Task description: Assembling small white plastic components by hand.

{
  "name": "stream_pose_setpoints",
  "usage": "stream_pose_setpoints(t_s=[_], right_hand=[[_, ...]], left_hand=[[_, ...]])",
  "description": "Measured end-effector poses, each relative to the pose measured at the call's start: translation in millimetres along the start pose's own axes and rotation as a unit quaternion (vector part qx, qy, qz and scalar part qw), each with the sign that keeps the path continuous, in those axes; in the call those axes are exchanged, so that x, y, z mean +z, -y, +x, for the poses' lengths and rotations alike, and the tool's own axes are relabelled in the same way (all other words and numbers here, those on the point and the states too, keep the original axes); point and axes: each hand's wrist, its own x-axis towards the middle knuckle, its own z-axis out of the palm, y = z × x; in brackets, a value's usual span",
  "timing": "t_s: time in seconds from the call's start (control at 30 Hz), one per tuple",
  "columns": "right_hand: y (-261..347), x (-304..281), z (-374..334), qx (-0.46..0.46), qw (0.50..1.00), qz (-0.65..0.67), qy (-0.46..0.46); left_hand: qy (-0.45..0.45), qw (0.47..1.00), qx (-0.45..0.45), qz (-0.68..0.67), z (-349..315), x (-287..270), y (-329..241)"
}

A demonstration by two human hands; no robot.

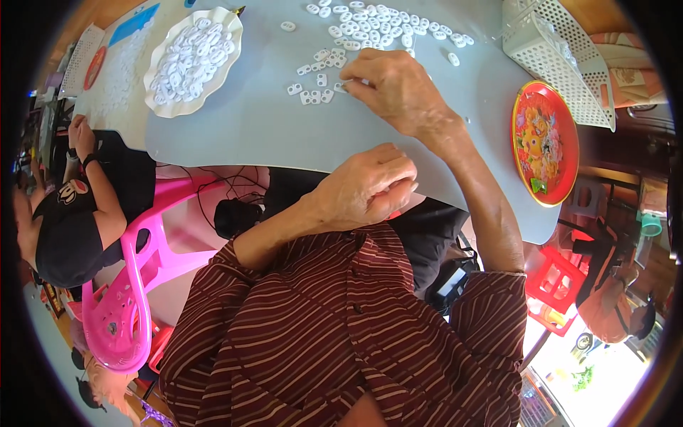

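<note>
My right hand [398, 89] reaches over the table with its fingers pinched. At its fingertips is a small white two-holed piece [340, 87], partly covered by the thumb. Around it lie several similar square-looking pieces [315, 97] in a loose group. Farther back spreads a bigger scatter of white oval pieces [366, 27], each with two dark holes. My left hand [373, 183] is curled closed at the table's near edge; what it holds, if anything, is hidden.
A white scalloped plate [158, 103] heaped with oval pieces stands on the left. At the right edge are a red floral tray [544, 142] and a white perforated basket [558, 67]. A person in black [92, 213] sits at the left, by a pink chair [135, 285].
</note>
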Motion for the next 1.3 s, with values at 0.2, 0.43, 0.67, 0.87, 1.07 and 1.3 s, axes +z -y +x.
stream_pose_setpoints(t_s=[0.2, 0.43, 0.67, 0.87, 1.07, 1.3], right_hand=[[8, 13, 4, 0.047, 0.992, -0.112, 0.031], [5, 9, 8, 0.033, 0.997, -0.051, 0.040], [9, 1, 11, 0.099, 0.994, 0.006, 0.047], [6, 9, 18, 0.041, 0.995, -0.079, 0.054], [12, 13, 21, 0.009, 0.989, -0.135, 0.058], [12, 19, 27, 0.034, 0.991, -0.116, 0.061]], left_hand=[[-0.044, 0.999, -0.025, -0.007, -13, -13, 2], [-0.105, 0.979, -0.127, -0.116, -19, -24, 12], [-0.133, 0.978, -0.133, -0.094, -20, -32, 13], [-0.133, 0.977, -0.140, -0.084, -19, -37, 14], [-0.114, 0.986, -0.107, -0.062, -22, -36, 19], [-0.113, 0.986, -0.114, -0.055, -20, -35, 19]])
